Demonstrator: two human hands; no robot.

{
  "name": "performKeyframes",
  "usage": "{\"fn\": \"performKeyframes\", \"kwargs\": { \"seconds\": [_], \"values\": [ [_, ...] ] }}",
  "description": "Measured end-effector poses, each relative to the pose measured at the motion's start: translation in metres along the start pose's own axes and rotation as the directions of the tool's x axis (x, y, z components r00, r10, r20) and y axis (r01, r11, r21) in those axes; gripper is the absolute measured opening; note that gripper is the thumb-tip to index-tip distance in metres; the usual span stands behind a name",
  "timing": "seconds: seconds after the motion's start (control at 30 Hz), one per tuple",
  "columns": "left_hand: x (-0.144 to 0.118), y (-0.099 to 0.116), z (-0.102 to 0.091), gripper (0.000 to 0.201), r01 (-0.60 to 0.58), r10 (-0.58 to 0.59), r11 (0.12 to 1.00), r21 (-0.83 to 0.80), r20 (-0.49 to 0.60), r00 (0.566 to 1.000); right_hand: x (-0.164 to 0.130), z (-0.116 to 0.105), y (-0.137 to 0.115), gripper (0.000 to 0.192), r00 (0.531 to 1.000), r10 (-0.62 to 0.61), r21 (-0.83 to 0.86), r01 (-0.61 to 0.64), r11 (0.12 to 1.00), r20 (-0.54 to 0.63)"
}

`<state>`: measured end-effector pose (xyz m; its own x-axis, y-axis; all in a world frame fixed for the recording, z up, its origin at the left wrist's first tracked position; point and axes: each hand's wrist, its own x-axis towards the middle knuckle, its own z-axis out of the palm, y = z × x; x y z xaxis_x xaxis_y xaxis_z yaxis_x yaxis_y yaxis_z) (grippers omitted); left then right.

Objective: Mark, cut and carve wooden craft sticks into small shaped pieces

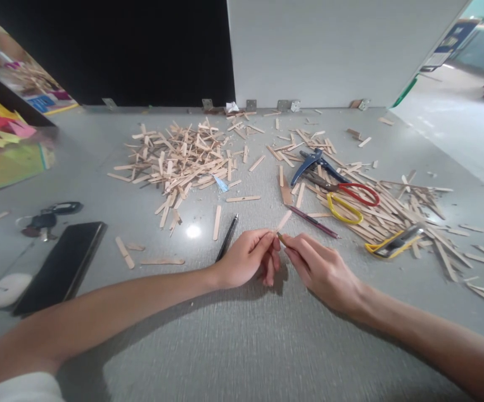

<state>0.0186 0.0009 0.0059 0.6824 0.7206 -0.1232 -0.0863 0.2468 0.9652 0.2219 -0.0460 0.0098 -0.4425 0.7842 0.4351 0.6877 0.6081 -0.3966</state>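
Note:
Between the thumb and fingers of my left hand [254,254] is a pale wooden craft stick [284,221], its free end pointing up and away from me. My right hand [323,269] is closed beside it, pinching a small brownish thing [281,238] whose tip meets the stick near my left fingertips; its kind is too small to make out. Just behind the hands lies a dark red pen [315,221]. A black pen [227,237] rests by my left wrist, partly hidden by it. Right of my right hand is a yellow utility knife [394,242].
Craft sticks form a heap [183,156] at back left and another pile [376,206] at right. Red-and-yellow-handled scissors [353,201] and blue-handled pliers [315,163] lie on the right pile. At left are a black phone [61,265] and keys [43,222]. A board [342,56] stands behind.

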Motion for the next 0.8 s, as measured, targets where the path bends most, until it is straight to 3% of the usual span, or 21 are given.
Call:
{"fn": "performKeyframes", "kwargs": {
  "seconds": [0.23,0.37,0.5,0.7,0.8],
  "values": [
    [-0.001,0.000,-0.002,0.043,0.016,-0.014,0.998,0.054,-0.033,0.999,0.008,-0.008,0.004,0.030,0.999,0.025,0.106,-0.029,0.994,0.032],
    [-0.002,0.001,-0.001,0.043,0.014,-0.008,0.995,0.099,-0.063,0.998,0.010,-0.014,0.007,0.033,0.994,0.026,0.147,-0.042,0.988,0.109],
    [-0.001,0.003,-0.001,0.043,0.019,-0.012,0.993,0.116,-0.060,0.998,0.008,-0.018,0.010,0.033,0.986,0.003,0.067,-0.014,0.998,0.169],
    [0.000,0.000,-0.002,0.045,0.033,-0.026,0.995,0.094,-0.071,0.997,0.006,-0.021,0.005,0.037,0.964,-0.180,-0.126,0.207,0.970,0.198],
    [0.001,-0.002,-0.002,0.045,0.026,-0.024,0.999,0.040,-0.063,0.998,0.006,-0.020,0.002,0.034,0.977,-0.127,-0.129,0.150,0.980,0.173]
  ]
}}
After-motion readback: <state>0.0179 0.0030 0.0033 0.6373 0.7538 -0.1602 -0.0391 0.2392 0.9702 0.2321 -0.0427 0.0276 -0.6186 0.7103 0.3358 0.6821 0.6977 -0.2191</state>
